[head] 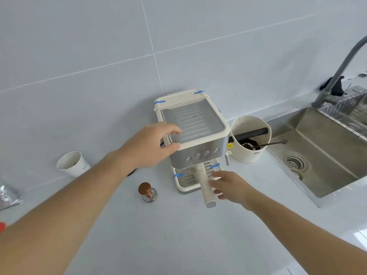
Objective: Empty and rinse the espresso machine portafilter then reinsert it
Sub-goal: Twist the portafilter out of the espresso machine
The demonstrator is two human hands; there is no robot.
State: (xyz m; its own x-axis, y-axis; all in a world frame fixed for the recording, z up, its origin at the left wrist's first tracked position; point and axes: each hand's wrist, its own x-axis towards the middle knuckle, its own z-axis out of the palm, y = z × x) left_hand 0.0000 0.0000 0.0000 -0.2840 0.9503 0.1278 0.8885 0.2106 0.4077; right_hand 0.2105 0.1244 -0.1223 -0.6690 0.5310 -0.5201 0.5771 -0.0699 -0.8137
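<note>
A cream and steel espresso machine (198, 149) stands on the white counter against the tiled wall. Its portafilter sits locked under the front, and the cream portafilter handle (207, 192) sticks out toward me over the drip tray (185, 183). My left hand (151, 145) grips the machine's top left front corner, thumb on the front edge and fingers on the top plate. My right hand (228, 185) is spread open just right of the handle, fingertips at or almost on it; no grip is closed around it.
A cream knock box (249, 153) with a black bar and dark grounds stands right of the machine. Beyond it are the steel sink (325, 155), a drain, a wire rack and a faucet (341, 66). A wooden tamper (147, 192) and a paper cup (72, 163) stand left.
</note>
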